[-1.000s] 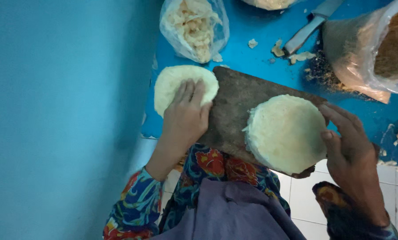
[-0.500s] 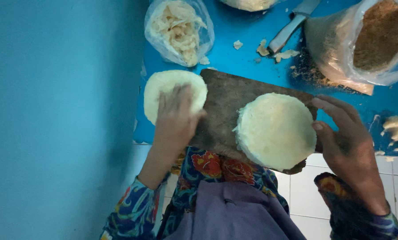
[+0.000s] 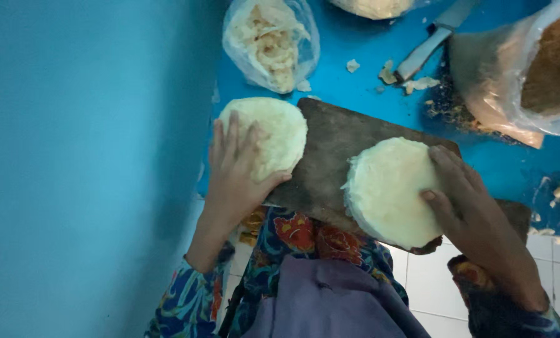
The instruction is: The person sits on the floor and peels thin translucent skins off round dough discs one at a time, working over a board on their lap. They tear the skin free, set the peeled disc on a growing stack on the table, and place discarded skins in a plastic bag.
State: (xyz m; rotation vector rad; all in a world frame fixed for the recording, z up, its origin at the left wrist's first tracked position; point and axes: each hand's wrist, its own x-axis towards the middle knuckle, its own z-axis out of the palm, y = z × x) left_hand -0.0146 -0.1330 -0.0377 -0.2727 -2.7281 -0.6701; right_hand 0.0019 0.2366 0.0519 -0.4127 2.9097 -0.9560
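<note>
Nearest, a purple and floral-print garment [image 3: 317, 281] fills the bottom edge. Just beyond, the right hand [image 3: 474, 219] curls over the right rim of a pale round disc [image 3: 389, 191] on a dark wooden board [image 3: 330, 156], fingers bent, grip closed on the disc's edge. The left hand [image 3: 236, 172] lies flat, fingers spread, on a second pale disc [image 3: 277, 134] at the board's left end, on the blue surface [image 3: 367, 94]. Farther: a clear bag of pale shreds [image 3: 270, 40], a knife [image 3: 427, 47], a bag of brown powder [image 3: 530, 75].
</note>
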